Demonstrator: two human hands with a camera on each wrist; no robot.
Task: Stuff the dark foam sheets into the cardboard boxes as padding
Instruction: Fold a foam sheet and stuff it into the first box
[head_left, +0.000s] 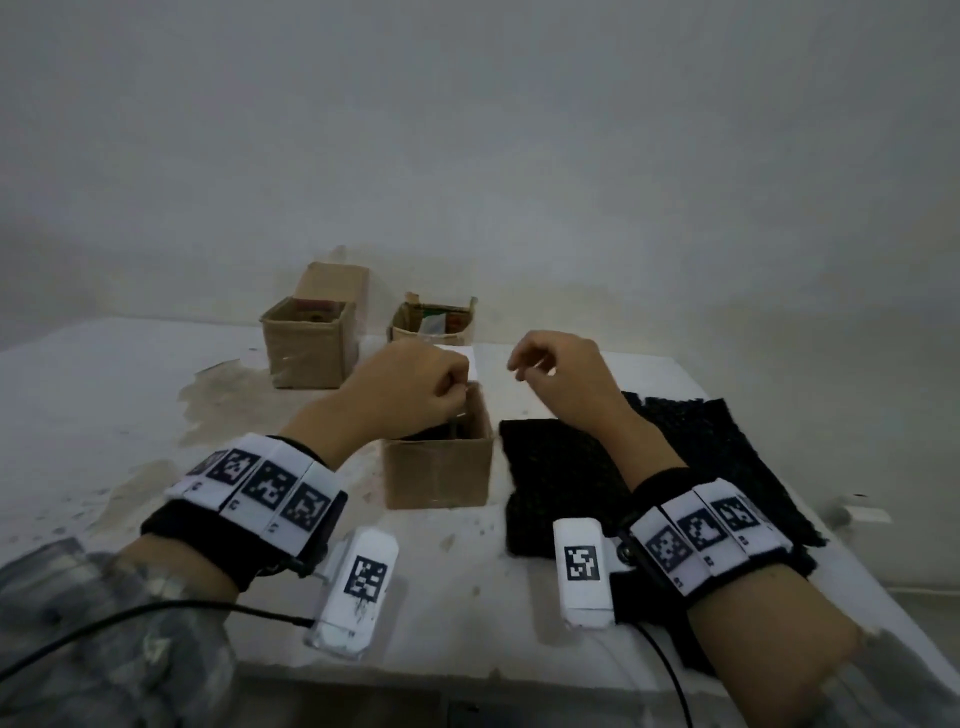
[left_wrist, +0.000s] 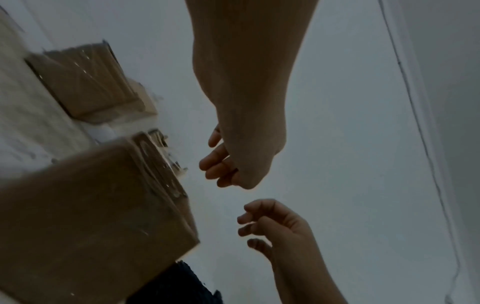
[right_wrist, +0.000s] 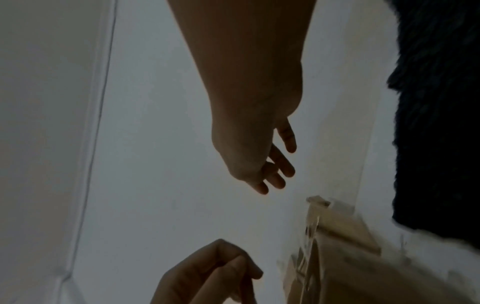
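On the stained white table (head_left: 104, 395), the tall brown cardboard box (head_left: 306, 340) stands at far left near the wall, its back flap raised; its contents are too small to identify. To its right is a lower, torn-rimmed cardboard box (head_left: 434, 325), also with unclear contents.

The left hand (head_left: 415, 387) hovers above the near open cardboard box (head_left: 439, 467), fingers curled. It appears to hold nothing, though the head view hides the fingertips. Dark material shows inside this box, probably foam already inserted.

The right hand (head_left: 561, 374) hangs in the air just right of the box, fingers loosely bent and holding nothing. Below its forearm, the dark foam sheets (head_left: 566, 483) lie flat on the table, close beside the near box.

Judged step: between insertions, both hands clear of the box. The next move calls for lowering the right hand to the foam sheets, pinching one, folding it and pressing it into a box.
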